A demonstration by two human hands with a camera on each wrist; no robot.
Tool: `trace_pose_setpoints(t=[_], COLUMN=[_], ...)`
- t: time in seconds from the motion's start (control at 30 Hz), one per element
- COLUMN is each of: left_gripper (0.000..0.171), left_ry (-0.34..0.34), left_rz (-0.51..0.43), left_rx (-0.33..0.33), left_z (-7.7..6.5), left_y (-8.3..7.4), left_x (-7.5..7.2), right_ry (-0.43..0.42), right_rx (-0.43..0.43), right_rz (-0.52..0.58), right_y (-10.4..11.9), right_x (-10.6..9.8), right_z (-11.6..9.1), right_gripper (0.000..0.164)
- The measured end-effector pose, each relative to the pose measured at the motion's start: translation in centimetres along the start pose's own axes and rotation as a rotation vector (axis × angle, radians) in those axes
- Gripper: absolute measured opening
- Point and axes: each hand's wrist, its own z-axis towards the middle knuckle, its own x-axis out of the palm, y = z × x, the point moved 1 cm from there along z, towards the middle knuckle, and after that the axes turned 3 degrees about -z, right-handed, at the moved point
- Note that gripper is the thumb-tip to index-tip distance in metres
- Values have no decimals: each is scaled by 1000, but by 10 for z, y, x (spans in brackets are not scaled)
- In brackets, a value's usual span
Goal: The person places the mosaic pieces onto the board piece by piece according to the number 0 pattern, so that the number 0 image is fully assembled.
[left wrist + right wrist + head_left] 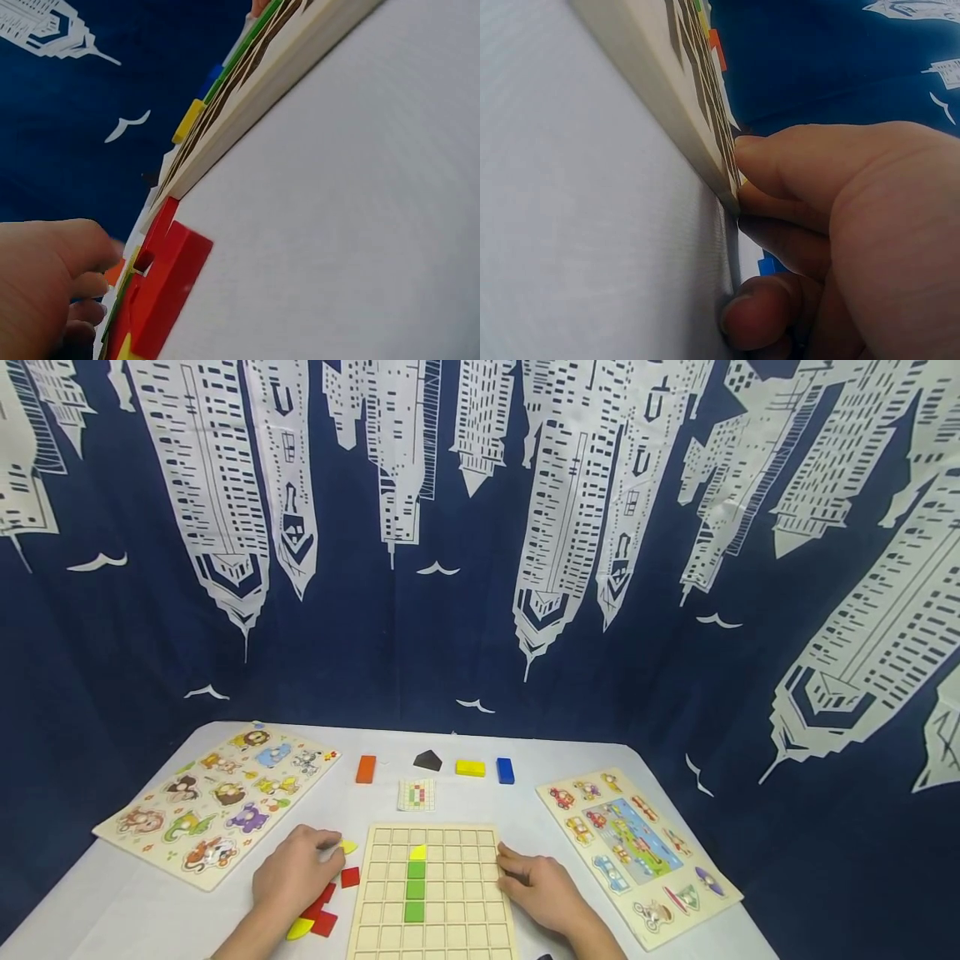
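A wooden grid board [386,935] lies on the table, bearing a column of three green squares [416,889] with a yellow piece [418,852] above them. My right hand [543,889] holds the board's right edge, thumb and fingers at the rim. Left of the board, my left hand [296,868] hovers with bent fingers beside a yellow curved piece [348,846]; thumb and forefinger stand apart. Several red pieces [324,923] and another yellow curved piece [300,928] lie near that hand. In the left wrist view, red pieces [172,289] sit beside its fingers.
A small pattern card [416,795] lies behind the board. Farther back stand orange [365,769], yellow [470,768] and blue blocks [506,771] and a black pentagon [427,760]. An animal puzzle [165,797] lies left, a vehicle puzzle [562,802] right.
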Motion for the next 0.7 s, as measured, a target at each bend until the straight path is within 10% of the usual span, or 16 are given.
trace_pose_setpoints(t=[0.7], left_gripper=[28], left_ry=[27], left_rz=[-4], left_rx=[45], left_z=[1], left_y=[-1], left_x=[6], right_ry=[0], right_rx=[2], right_rz=[-15], right_y=[2], right_x=[0], right_z=[-1], right_gripper=[46])
